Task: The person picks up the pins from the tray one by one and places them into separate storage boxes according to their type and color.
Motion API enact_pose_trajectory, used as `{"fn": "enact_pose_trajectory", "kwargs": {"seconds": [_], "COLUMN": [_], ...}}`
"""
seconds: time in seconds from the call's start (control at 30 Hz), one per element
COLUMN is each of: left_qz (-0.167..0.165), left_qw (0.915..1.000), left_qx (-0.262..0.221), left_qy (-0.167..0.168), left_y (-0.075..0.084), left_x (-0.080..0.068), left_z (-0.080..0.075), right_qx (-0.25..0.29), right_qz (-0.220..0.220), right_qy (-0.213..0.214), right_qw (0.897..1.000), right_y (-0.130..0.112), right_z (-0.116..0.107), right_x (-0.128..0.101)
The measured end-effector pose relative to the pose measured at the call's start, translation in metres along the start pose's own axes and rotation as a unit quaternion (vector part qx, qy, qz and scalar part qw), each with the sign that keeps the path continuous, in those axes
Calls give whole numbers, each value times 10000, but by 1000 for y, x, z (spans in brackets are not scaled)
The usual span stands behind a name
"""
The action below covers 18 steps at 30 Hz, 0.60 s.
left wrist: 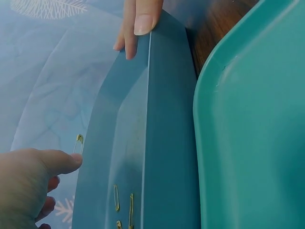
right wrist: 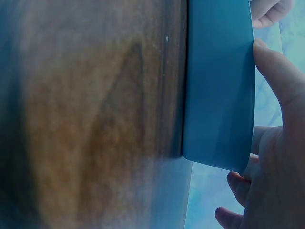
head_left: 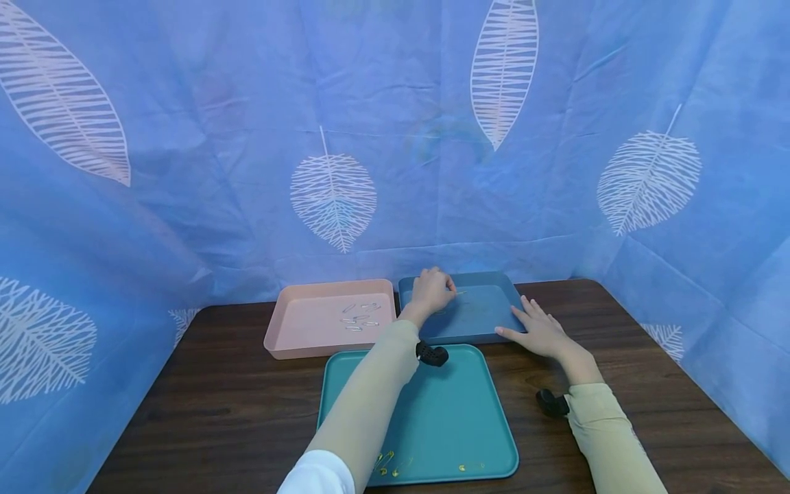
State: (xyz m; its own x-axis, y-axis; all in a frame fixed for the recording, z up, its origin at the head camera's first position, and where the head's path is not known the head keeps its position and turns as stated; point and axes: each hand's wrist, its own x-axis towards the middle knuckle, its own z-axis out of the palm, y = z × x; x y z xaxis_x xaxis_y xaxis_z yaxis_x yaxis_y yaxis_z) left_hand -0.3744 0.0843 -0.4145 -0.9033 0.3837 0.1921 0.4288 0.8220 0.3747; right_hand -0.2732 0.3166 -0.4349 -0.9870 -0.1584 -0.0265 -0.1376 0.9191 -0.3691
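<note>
My left hand [head_left: 439,291] hovers over the back of the dark blue tray [head_left: 478,324], fingers curled. In the left wrist view its thumb [left wrist: 62,162] pinches a gold safety pin [left wrist: 78,140] held just above the blue tray [left wrist: 167,143]. Gold pins [left wrist: 116,198] lie inside that tray. My right hand [head_left: 534,328] rests with straight, spread fingers on the tray's front right corner. The right wrist view shows its thumb [right wrist: 271,71] lying along the tray's outer wall [right wrist: 219,86]. Its fingers [left wrist: 140,19] show on the rim in the left wrist view.
A pink tray [head_left: 308,336] holding several silver pins [head_left: 360,317] stands left of the blue one. A larger teal tray [head_left: 450,418] lies in front, with a few gold pins [head_left: 385,463] near its front edge. Dark wooden table [head_left: 234,412]; blue leaf-print curtain [head_left: 333,192] all around.
</note>
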Motion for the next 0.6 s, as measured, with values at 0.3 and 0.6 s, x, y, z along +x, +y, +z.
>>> {"fn": "enact_pose_trajectory", "kwargs": {"seconds": [0.3,0.6], "left_qz": [-32,92], "left_qw": [10000,9999], "left_qx": [-66,42], "left_qy": [19,106], "left_y": [0,-3], "left_x": [0,-2], "left_z": [-1,-2], "right_qx": [-12,25], "right_qz": [-22,-22], "right_qy": [25,-8], "right_qw": [10000,10000], "right_y": [-1,1], "right_z": [-1,1], "right_x": [0,2]}}
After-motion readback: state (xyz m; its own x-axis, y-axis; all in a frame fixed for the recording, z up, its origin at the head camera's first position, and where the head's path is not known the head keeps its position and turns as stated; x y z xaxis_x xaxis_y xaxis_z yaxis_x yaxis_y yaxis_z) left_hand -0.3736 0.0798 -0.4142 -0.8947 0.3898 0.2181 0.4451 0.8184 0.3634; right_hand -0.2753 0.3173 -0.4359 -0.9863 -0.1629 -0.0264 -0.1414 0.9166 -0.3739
